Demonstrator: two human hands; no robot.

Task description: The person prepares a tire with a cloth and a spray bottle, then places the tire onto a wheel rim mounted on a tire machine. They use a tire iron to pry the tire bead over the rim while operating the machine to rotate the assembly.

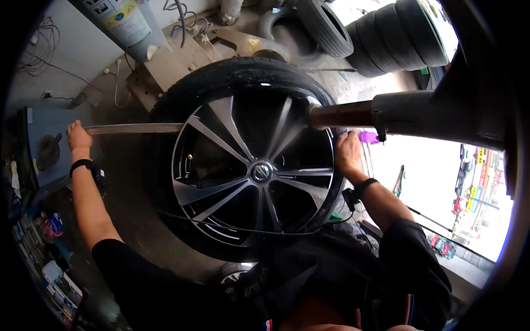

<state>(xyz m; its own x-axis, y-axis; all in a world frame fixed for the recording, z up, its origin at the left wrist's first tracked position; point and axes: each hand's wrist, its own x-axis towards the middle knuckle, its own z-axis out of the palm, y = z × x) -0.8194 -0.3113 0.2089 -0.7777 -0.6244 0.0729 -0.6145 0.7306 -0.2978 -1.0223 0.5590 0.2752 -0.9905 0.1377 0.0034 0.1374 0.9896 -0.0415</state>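
My left hand (79,137) is closed around the outer end of a long flat tyre lever (135,129). The lever runs level to the right, and its far end meets the left side of the alloy wheel (212,196). A black tyre (232,70) surrounds this wheel, which has dark and silver spokes. On the wheel's right side, my right hand (349,153) lies against the tyre's edge with bent fingers; its grip is partly hidden. A purple piece (369,137) shows just beside it. Above that hand, a thick metal shaft (345,115) reaches to the rim's upper right.
Several tyres (395,41) are stacked at the far right. A grey machine post (124,25) rises at the far left. A thin black hose (243,228) crosses the wheel's near side. Tools and small items (58,276) crowd the lower left, beside a grey cabinet (47,121).
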